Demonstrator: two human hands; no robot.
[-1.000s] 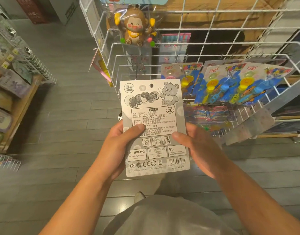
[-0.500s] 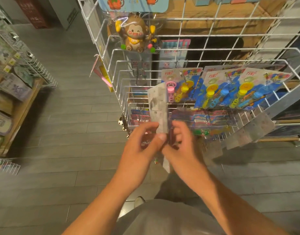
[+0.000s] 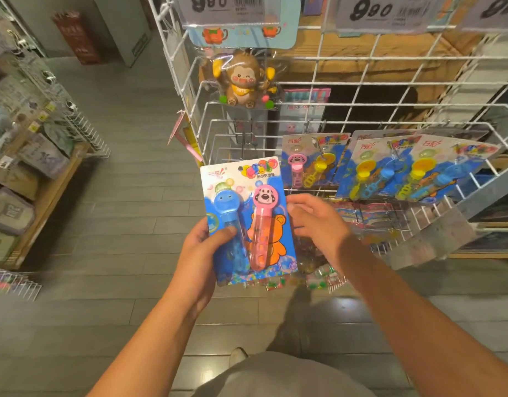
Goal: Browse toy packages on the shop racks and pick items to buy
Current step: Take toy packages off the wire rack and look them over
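Firmly in left hand [image 3: 202,249]: toy package [image 3: 248,222]

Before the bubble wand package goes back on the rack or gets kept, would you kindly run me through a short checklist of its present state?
1. Left hand has a grip on the bubble wand package: ok, thumb over the front, near its lower left edge.
2. Right hand supports it: not ok, fingers are relaxed beside the right edge; contact cannot be told.
3. Printed front faces the camera: ok, blue and pink wands both visible.
4. Blister intact: cannot tell, image is soft.
5. Price known: cannot tell; the price tag above reads 980, but which item it covers is unclear.
6. Matching packages hang on the wire rack: ok.
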